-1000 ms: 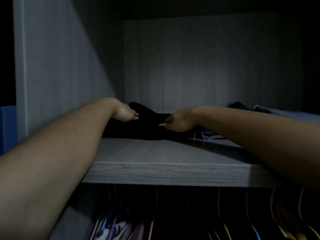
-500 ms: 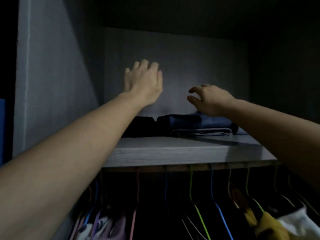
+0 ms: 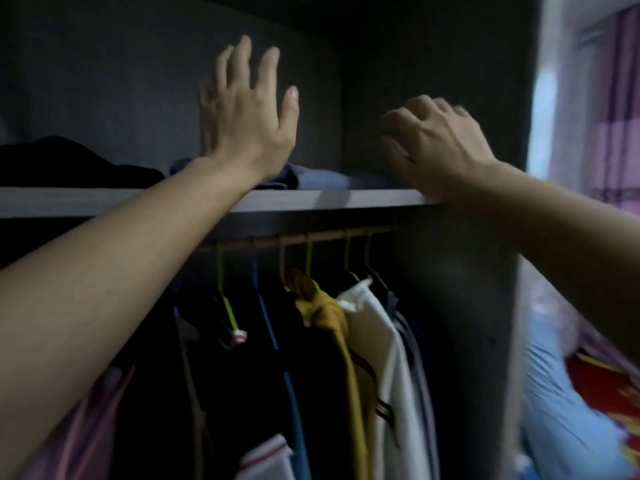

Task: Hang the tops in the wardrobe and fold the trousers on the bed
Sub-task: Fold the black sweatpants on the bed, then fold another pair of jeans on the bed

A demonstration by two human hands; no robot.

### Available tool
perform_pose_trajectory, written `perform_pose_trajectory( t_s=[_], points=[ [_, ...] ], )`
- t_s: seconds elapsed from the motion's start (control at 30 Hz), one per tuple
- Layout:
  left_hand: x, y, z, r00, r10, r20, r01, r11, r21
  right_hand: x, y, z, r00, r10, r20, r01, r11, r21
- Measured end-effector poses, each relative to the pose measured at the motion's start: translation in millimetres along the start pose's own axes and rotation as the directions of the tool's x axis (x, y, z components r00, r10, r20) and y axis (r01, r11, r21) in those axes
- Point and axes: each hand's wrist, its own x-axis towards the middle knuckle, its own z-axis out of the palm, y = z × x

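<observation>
Head view: left hand (image 3: 246, 129) fingers spread, right hand (image 3: 438, 147) fingers loosely curled, both empty at the shelf (image 3: 104, 201). Folded trousers (image 3: 322, 180) lie on it, tops (image 3: 381, 341) hang below; the task seems nearly finished.

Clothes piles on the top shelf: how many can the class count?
2: a black pile at the left of the shelf, a blue pile right of it. More may lie hidden further back.

No readable text, labels, brands or numbers anywhere; frame dim and blurred
</observation>
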Motion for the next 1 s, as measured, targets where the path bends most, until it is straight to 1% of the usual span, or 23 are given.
perform_pose_trajectory(
  t_s=[0.07, 0.1, 0.2, 0.3, 0.43, 0.5, 0.57, 0.63, 0.73, 0.83, 1.0],
  points=[
    [-25.1, 60.6, 4.8, 0.999, -0.027, -0.017, 0.025, 0.993, -0.113, -49.4, 41.0, -28.7, 0.999, -0.037, -0.024, 0.034, 0.996, -0.083],
    [-39.6, 91.7, 8.6, 0.999, -0.035, -0.019, 0.032, 0.988, -0.150, -74.4, 61.4, -42.0, 0.999, -0.024, -0.027, 0.021, 0.994, -0.103],
    [-84.7, 195.6, 21.9, 0.998, -0.053, 0.034, 0.060, 0.960, -0.275, -156.3, 125.4, -78.6, 0.995, 0.100, 0.004, -0.098, 0.981, -0.167],
    [-131.9, 300.0, 35.7, 0.990, -0.027, 0.141, 0.082, 0.915, -0.396, -250.5, 188.1, -112.1, 0.963, 0.235, 0.132, -0.196, 0.947, -0.253],
    [-190.1, 429.7, 54.7, 0.958, 0.076, 0.277, 0.081, 0.855, -0.513, -373.9, 266.4, -155.5, 0.854, 0.424, 0.301, -0.300, 0.875, -0.380],
    [-214.1, 487.1, 63.2, 0.931, 0.170, 0.324, 0.036, 0.838, -0.544, -425.3, 300.8, -178.0, 0.796, 0.479, 0.369, -0.307, 0.846, -0.436],
    [-233.5, 541.1, 69.4, 0.905, 0.252, 0.342, -0.006, 0.813, -0.582, -470.9, 334.7, -200.1, 0.737, 0.536, 0.413, -0.307, 0.809, -0.502],
    [-249.1, 592.0, 74.4, 0.883, 0.318, 0.346, -0.032, 0.775, -0.631, -511.0, 364.8, -220.3, 0.687, 0.602, 0.406, -0.335, 0.759, -0.559],
    [-271.6, 665.7, 86.1, 0.839, 0.408, 0.359, -0.057, 0.723, -0.689, -564.6, 403.8, -240.9, 0.634, 0.676, 0.376, -0.361, 0.688, -0.629],
    [-289.0, 737.9, 101.1, 0.804, 0.471, 0.363, -0.060, 0.671, -0.739, -610.1, 444.9, -252.6, 0.579, 0.722, 0.378, -0.354, 0.641, -0.681],
    [-305.6, 861.9, 143.3, 0.765, 0.542, 0.347, -0.049, 0.587, -0.808, -671.5, 524.7, -259.3, 0.490, 0.788, 0.374, -0.318, 0.561, -0.764]
  ],
)
